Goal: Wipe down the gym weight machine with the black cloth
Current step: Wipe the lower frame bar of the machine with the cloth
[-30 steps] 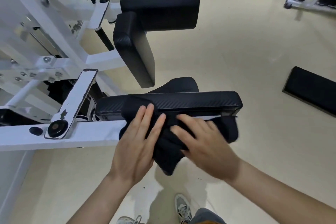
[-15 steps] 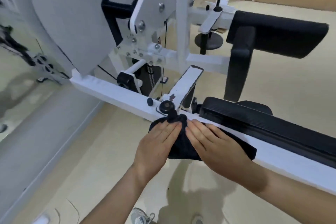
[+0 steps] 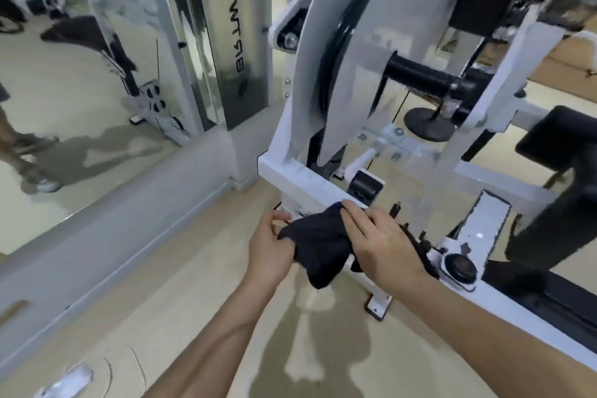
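Soft, light and floppy, the black cloth (image 3: 318, 244) drapes over the machine's white bar (image 3: 300, 182), the left hand (image 3: 269, 250) pinching its bunched edge in a closed grip, the right hand (image 3: 382, 241) spread flat on top, pressing.

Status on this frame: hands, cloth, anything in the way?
Left hand grips black cloth edge. Right hand presses it flat on white frame bar. Black knob close beside right wrist.

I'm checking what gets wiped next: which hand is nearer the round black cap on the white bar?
Right. The right hand presses the black cloth just beside the cap; the left hand grips the cloth's far side, farther away.
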Motion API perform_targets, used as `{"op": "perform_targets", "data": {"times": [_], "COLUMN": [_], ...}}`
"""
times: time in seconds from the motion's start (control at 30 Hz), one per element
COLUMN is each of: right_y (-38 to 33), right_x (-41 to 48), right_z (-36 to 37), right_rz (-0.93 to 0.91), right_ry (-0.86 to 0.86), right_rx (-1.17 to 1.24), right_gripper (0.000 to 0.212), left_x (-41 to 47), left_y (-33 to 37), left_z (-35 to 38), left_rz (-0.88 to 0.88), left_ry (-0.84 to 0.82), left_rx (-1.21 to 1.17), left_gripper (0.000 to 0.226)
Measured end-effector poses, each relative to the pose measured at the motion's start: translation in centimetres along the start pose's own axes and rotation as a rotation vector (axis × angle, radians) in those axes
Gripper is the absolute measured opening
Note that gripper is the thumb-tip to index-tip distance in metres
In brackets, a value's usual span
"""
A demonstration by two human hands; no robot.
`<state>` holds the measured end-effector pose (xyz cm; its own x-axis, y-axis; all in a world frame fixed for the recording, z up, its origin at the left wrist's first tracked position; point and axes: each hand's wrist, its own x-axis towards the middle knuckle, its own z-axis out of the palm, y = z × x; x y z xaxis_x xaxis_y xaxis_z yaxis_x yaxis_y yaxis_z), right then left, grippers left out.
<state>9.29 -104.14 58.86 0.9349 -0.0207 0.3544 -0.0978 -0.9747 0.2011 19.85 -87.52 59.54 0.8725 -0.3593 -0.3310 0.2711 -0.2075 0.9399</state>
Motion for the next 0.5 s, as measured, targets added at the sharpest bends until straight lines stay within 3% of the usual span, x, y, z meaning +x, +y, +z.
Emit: {"op": "perform_targets", "data": {"times": [0.1, 0.23, 0.43, 0.5], "right_y": [-1.9, -4.7, -7.4, -7.7], "right_x": [3.3, 9.0, 14.8, 15.9], "right_z": [1.0, 1.9, 4.1, 4.4], "right_rz": [-0.01, -0.006, -0.026, 0.022], "right_ry": [-0.139, -0.161, -0.14, -0.133], "right_rx": [-0.056, -0.024, 0.315, 0.317], "right_gripper": [0.052, 0.05, 0.071, 0.059], "left_x": [2.7, 6.1, 11.2, 12.2], "left_y": [0.6, 0.9, 3.4, 4.3], "left_z": [-1.7, -4.1, -6.0, -5.7], "left_rz": [-0.163, -0.178, -0.035, -0.02], "left_ry": [-0.033, -0.027, 0.036, -0.006], "left_rx": [-0.295, -0.508, -0.408, -0.321], "left_gripper": [0.029, 0.032, 0.036, 0.033]}}
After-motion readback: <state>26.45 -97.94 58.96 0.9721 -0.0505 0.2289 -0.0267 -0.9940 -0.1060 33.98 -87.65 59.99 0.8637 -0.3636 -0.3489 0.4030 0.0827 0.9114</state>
